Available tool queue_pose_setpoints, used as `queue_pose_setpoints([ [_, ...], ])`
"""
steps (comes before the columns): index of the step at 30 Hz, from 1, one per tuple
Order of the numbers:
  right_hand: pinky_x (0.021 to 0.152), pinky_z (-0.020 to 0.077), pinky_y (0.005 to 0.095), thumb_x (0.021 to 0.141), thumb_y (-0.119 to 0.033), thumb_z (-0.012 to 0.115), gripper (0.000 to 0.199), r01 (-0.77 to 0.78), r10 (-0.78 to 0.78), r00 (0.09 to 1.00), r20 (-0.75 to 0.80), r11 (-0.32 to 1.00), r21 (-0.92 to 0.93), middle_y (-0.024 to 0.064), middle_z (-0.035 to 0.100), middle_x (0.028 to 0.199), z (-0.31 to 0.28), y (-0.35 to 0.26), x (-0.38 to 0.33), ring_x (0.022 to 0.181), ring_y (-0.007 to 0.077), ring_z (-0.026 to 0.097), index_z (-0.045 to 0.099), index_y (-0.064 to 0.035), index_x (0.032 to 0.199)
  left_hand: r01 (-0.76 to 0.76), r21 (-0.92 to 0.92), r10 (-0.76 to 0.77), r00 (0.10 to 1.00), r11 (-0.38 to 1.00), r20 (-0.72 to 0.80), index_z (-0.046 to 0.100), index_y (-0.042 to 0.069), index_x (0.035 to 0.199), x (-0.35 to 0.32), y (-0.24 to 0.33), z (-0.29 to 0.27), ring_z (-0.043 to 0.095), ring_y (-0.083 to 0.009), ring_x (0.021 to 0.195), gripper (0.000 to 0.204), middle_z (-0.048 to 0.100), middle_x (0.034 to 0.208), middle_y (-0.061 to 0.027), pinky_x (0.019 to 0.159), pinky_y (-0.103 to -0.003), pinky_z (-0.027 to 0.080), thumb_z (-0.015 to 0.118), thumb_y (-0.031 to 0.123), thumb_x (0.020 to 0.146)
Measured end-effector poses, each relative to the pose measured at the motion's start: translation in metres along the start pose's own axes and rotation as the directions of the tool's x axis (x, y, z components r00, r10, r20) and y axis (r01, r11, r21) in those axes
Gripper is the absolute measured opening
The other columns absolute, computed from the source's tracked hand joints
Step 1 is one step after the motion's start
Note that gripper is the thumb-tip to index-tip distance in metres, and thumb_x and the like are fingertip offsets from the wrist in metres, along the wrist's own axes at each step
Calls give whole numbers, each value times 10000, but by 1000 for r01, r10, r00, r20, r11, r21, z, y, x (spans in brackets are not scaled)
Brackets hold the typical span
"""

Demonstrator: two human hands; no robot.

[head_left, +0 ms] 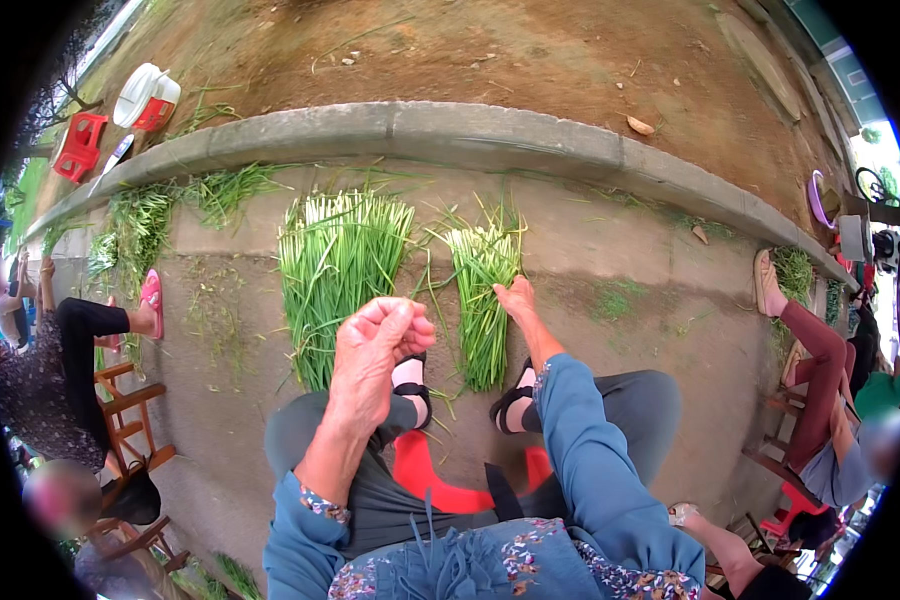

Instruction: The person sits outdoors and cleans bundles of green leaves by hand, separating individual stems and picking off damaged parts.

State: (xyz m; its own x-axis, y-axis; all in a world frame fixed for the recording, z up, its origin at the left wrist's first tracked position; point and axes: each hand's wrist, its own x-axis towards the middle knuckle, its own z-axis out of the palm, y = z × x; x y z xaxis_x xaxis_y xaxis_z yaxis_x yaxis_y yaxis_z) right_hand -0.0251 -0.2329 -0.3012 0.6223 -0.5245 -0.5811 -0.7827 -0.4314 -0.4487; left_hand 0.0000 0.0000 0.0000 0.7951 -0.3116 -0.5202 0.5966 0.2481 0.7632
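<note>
My left hand (pixel 375 345) is raised in front of me with its fingers curled shut; nothing shows in it. My right hand (pixel 517 300) reaches down and touches the smaller bundle of green stalks (pixel 483 300) lying on the concrete ground. A larger bundle of green stalks (pixel 335 270) lies to its left. My feet in black sandals (pixel 410 385) rest just below the bundles. I sit on a red stool (pixel 425 480).
A grey concrete kerb (pixel 450 130) borders bare soil behind the bundles. More loose greens (pixel 145 220) lie at left. A seated person (pixel 60 370) with pink sandals is at left on a wooden chair, another person (pixel 820 390) at right. Red plastic baskets (pixel 80 145) stand far left.
</note>
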Motion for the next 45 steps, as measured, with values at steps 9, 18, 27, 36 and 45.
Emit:
queue_pose_setpoints([
  [9,768,465,414,676,-292,701,398,-60,59,998,14,994,87,213,616,941,6,4,30,918,353,584,611,-6,938,42,25,-42,999,999,4,571,9,906,10,4,7,587,-130,696,223,603,779,-63,678,-252,480,568,226,858],
  [18,863,402,442,654,-410,677,455,-24,24,985,-170,1000,2,199,496,1139,5,-29,29,1050,338,479,573,-73,942,89,56,-91,996,994,26,570,5,914,12,1,11,579,-117,688,227,610,777,-60,657,-234,461,564,226,863],
  [27,892,372,452,542,-516,742,900,-350,363,918,-162,931,103,179,495,1164,2,-61,29,1080,322,485,339,-10,1168,110,79,-114,992,991,54,571,4,908,14,-1,12,581,-125,697,218,604,780,-70,671,-241,472,557,217,865],
  [36,864,407,449,547,-465,748,675,-190,193,981,1,967,168,150,561,1114,8,-40,51,1056,320,514,563,-57,1052,108,97,-117,990,989,84,572,7,908,14,1,14,577,-119,701,210,602,778,-67,671,-235,467,545,212,871],
  [45,752,447,361,609,-255,761,439,83,62,965,-257,852,517,121,644,872,13,-32,28,806,245,596,612,-30,955,91,113,-102,991,989,91,581,19,899,11,0,15,573,-99,692,212,605,769,-50,670,-231,464,545,226,873],
])
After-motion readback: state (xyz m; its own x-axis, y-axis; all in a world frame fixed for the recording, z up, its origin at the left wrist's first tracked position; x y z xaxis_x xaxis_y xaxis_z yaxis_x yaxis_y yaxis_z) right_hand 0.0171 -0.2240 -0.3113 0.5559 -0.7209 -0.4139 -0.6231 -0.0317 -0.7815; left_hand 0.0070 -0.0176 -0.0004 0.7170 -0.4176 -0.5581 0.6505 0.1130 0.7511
